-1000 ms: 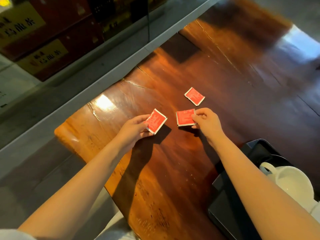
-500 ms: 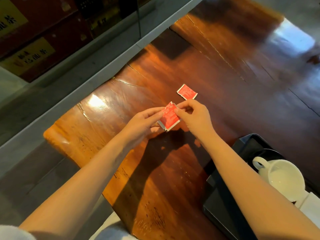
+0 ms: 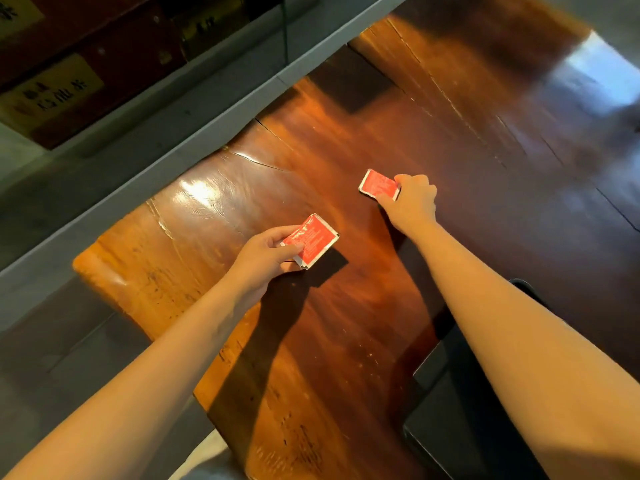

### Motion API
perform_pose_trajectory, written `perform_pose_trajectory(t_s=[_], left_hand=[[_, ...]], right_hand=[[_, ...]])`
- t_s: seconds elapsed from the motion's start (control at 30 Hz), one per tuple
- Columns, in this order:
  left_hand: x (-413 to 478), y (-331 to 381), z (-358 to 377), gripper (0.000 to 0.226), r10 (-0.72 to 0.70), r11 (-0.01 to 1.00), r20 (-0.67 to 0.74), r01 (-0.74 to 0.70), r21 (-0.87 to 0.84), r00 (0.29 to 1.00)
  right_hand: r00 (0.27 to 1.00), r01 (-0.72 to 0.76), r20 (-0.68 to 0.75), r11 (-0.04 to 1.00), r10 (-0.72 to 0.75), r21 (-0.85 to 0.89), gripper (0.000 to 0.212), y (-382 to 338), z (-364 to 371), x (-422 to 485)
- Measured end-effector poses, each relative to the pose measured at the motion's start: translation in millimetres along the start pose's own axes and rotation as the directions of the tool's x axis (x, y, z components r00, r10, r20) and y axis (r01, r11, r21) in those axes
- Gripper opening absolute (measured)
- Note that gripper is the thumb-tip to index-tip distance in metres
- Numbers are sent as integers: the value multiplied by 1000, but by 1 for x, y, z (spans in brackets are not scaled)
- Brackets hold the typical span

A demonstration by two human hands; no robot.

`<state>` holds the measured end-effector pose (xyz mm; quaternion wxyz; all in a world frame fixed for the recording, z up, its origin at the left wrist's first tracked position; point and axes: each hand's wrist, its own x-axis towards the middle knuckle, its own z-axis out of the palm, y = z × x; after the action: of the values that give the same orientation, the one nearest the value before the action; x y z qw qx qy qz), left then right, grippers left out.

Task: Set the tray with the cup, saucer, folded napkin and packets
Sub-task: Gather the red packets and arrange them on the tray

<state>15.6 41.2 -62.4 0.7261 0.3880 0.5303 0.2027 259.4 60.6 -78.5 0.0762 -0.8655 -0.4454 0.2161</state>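
Note:
My left hand [image 3: 268, 252] grips stacked red packets [image 3: 313, 239] with white edges, held just above the wooden table. Farther out and to the right, my right hand [image 3: 414, 199] pinches the near corner of a third red packet [image 3: 377, 184] that lies on the table. A black tray [image 3: 460, 410] shows at the lower right, mostly hidden behind my right forearm. The cup, saucer and napkin are out of view.
The dark polished wooden table [image 3: 346, 150] runs away to the upper right, its left end near my left wrist. A grey ledge [image 3: 173, 133] and a glass case with boxes border the table on the left.
My right hand left the packet with my left hand, which now holds the stack, and reached outward to the far packet. The view shifted, so the cup is out of frame.

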Motion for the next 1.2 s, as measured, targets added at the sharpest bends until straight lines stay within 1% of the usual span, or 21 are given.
perform_pose_trajectory(t_s=[0.07,0.1,0.17,0.27,0.33,0.4,0.43,0.5,0.57,0.63,0.67,0.73,0.83,0.9,0.97,1.03,1.1,1.13,1.17,1.2], left_hand=[[0,-1,-3,20,-2,1000,-19,2,-10,1000],[0,-2,-5,20,-5,1000,-26,5,-14,1000],[0,-3,-7,21,-12,1000,-37,11,-20,999],[-1,-2,-9,23,-19,1000,-41,19,-14,999],[-3,0,-8,23,-17,1000,-36,16,-1,999],[-5,4,-3,24,-9,1000,-30,9,13,1000],[-6,6,1,24,-5,1000,-27,5,25,1000],[-10,11,9,26,5,998,2,-5,58,1000],[-17,16,20,25,16,996,74,-22,85,997],[-24,20,33,25,38,994,158,-54,93,987],[-28,22,41,26,50,994,199,-68,88,979],[-40,25,59,27,64,993,265,-89,81,962],[-58,23,86,25,77,992,329,-104,65,941],[-73,20,105,23,80,989,358,-119,88,930],[-87,12,126,21,90,977,380,-155,145,921],[-102,1,151,26,98,961,408,-192,197,908],[-112,-10,165,32,114,941,455,-243,236,883],[-120,-15,176,31,122,933,496,-270,238,860],[-127,-20,187,28,135,929,541,-296,223,830],[-134,-26,197,25,152,921,592,-330,205,792]], right_hand=[[1000,-7,-11,1000,7,-11,46,-4,5,3],[999,-32,-29,999,32,22,45,-5,6,3],[997,-61,-46,988,68,142,40,-5,7,1],[1000,-1,6,943,-1,332,30,2,7,-9],[999,-34,50,874,11,485,23,5,2,-23],[995,-91,96,746,36,660,22,3,-10,-41],[994,-93,107,690,22,718,24,1,-18,-51],[992,-44,109,626,-66,779,26,-1,-34,-74],[977,54,88,629,-192,775,30,-1,-49,-100],[960,153,66,709,-271,688,30,4,-58,-122],[958,197,43,757,-284,623,29,9,-60,-131],[963,243,-31,819,-267,519,29,23,-67,-145],[978,207,-76,871,-194,445,33,47,-78,-169],[988,155,-74,881,-136,448,34,64,-82,-189],[991,128,-88,865,-97,485,30,81,-85,-211],[990,114,-133,848,-52,517,26,104,-88,-237],[991,76,-136,795,9,602,22,121,-92,-260],[994,17,-92,727,63,686,20,133,-96,-276],[993,-82,13,607,117,791,20,145,-99,-292],[974,-216,167,413,152,885,29,159,-101,-307]])
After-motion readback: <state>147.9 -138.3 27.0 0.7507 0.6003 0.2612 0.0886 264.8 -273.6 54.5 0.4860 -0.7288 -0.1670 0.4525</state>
